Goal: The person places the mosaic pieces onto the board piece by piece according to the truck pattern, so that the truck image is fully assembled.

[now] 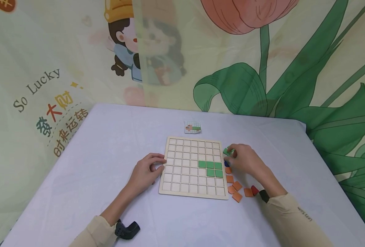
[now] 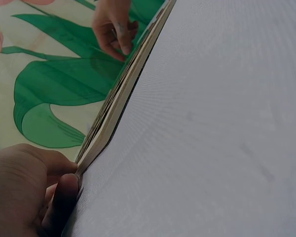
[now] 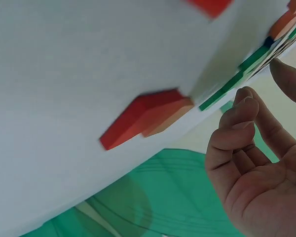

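A light wooden grid board (image 1: pixel 182 178) lies on the white table. Green square tiles (image 1: pixel 210 165) fill cells at its right side, three in one row and two below. My left hand (image 1: pixel 145 169) holds the board's left edge between thumb and forefinger; the left wrist view shows the fingertips at its corner. Past the right edge, my right hand (image 1: pixel 245 159) reaches over loose green pieces (image 1: pixel 225 151), its forefinger near one. In the right wrist view its thumb and forefinger stand apart, with no piece visible between them. A blue piece (image 1: pixel 227 164) is partly hidden beneath this hand.
Several orange pieces (image 1: pixel 237 186), some square and some rounded, lie along the board's right side. A red piece (image 1: pixel 254 190) sits near the right wrist. Behind the board lies a small pattern card (image 1: pixel 193 127). A printed cloth backdrop (image 1: pixel 170 51) hangs behind the table.
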A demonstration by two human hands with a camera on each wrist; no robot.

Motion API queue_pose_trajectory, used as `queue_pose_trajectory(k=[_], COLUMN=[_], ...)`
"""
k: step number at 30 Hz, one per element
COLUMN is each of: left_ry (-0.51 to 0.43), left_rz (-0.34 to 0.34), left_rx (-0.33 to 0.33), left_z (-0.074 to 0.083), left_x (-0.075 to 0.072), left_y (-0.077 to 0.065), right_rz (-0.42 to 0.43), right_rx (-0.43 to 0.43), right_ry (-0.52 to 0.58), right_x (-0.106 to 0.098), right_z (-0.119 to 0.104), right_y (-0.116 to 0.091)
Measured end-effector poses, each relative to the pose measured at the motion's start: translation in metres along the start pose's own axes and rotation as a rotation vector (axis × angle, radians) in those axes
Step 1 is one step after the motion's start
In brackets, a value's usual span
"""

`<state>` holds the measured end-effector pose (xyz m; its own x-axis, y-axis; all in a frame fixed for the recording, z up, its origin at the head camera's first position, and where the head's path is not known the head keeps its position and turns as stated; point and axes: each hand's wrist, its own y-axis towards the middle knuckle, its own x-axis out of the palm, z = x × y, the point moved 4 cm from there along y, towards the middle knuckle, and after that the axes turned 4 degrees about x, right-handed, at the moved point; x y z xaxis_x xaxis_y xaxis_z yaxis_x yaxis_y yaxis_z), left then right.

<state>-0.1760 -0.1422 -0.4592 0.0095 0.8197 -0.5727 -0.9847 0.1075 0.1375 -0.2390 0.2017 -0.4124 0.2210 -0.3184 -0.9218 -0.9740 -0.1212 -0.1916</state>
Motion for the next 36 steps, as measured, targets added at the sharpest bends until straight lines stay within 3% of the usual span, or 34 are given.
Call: queue_pose_trajectory(k=[16, 36], left_ry=[-0.002, 0.006], left_rz=[0.0, 0.002], left_rx=[-0.001, 0.022], left_z=[-0.001, -0.001], left_x=[0.0, 0.0], left_y=[0.0, 0.0], right_rz=[0.034, 0.028], right_rx=[0.056, 0.121], right_ry=[0.009, 0.019], right_x=[-0.003, -0.009], right_z=[0.024, 0.03], right_y=[0.01, 0.026])
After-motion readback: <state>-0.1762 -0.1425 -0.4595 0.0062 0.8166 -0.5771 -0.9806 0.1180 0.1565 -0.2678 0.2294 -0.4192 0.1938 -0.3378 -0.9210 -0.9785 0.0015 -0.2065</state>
